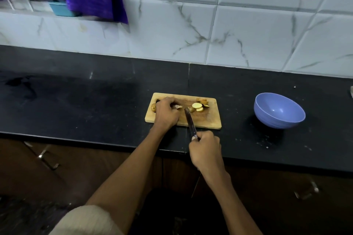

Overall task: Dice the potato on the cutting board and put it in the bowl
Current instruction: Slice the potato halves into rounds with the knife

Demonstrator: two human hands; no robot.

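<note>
Your left hand (166, 112) gripped the potato (153, 107) at the board's (210, 120) left edge; your right hand (206, 149) clasped the knife (190, 121); the bowl (279, 110) sat well right.

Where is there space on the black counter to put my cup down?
Bare counter lies between the cutting board and the bowl, and a wide stretch left of the board. The board itself is crowded: potato slices, knife, and both hands, left, right.

left hand (166, 112): fingers curled, palm down | right hand (205, 149): fist closed, forearm extended
</note>
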